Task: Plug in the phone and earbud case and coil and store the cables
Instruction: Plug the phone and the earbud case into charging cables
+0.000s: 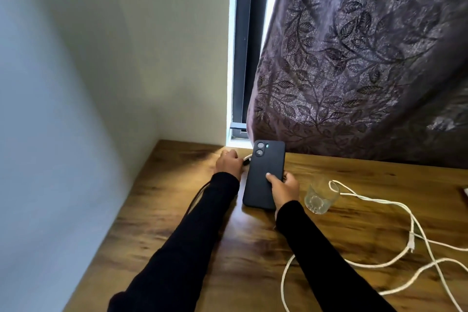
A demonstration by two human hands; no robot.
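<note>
Phone [263, 172], black, back up with camera lenses toward the window, raised at a tilt over the wooden desk [157, 210]; gripped at its lower right edge by the right hand [283, 189], thumb pressed flat on the back, other fingers hidden behind it; lower end just above the desk surface. Just left of the phone's upper edge, left hand [229, 162], fingers curled round the plug end of a dark cable [196, 197]; connector tip nearly touching the phone's left side, contact impossible to tell; rest of that cable trailing along under the left sleeve toward the desk's near-left edge. Right of the right hand, a clear glass [320, 197] upright on the desk; white cable [395, 259] draped over its rim and sprawled in loose loops across the right part of the desk, well apart from the phone. Behind, patterned purple curtain [367, 58] hanging down to the desk's far edge.
</note>
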